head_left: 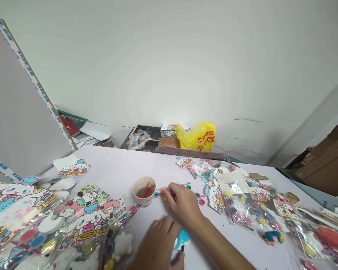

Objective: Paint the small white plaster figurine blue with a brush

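Note:
My right hand (180,199) is closed in a pinch on a thin red paintbrush (161,193). The brush points left, its tip at a small pot of blue paint (156,195). Closer to me, my left hand (162,240) curls around a small blue-and-white painted figurine (183,238), gripping its lower side between fingers and thumb. A dark spot shows near the thumb; I cannot tell what it is. Left of the paint pots stands a paper cup (144,190) holding murky water and several red brushes. More paint pots are partly hidden behind my right hand.
Bagged white figurines with paints and cartoon cards (87,225) cover the left side. Similar bags (239,206) lie at the right, near a dark-blue painted figurine (273,237). A yellow plastic bag (198,137) sits behind the white table (121,161). A board (19,93) rises at the left.

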Action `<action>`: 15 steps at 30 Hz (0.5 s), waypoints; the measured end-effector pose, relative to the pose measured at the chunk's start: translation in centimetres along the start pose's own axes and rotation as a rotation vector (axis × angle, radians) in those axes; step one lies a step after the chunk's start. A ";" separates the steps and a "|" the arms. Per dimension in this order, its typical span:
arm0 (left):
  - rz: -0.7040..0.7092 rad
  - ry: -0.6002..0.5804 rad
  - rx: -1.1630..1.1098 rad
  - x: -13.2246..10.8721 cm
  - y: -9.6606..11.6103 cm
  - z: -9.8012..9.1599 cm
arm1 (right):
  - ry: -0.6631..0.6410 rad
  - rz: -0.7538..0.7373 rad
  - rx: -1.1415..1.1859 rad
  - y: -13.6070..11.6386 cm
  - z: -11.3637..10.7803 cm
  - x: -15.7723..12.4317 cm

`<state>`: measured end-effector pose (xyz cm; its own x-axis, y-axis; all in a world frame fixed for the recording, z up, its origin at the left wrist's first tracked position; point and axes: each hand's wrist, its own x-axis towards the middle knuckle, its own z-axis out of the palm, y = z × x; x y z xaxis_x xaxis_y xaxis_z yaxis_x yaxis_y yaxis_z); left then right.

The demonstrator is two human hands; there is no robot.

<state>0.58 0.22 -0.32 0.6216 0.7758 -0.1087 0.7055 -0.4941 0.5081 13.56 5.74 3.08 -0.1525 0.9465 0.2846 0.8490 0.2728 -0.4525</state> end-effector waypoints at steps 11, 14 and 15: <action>-0.008 0.011 0.029 -0.1 0.2 0.2 | -0.026 0.123 0.121 0.3 -0.8 0.5; -0.012 -0.006 0.026 -0.1 0.1 0.0 | -0.004 0.090 0.068 0.4 -0.4 0.3; -0.015 -0.015 0.025 -0.1 0.1 0.0 | 0.002 0.072 0.047 0.4 -0.3 0.2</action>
<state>0.61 0.08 -0.23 0.6155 0.7775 -0.1287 0.7230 -0.4920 0.4849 14.04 6.01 3.20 -0.0905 0.9637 0.2511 0.8329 0.2115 -0.5115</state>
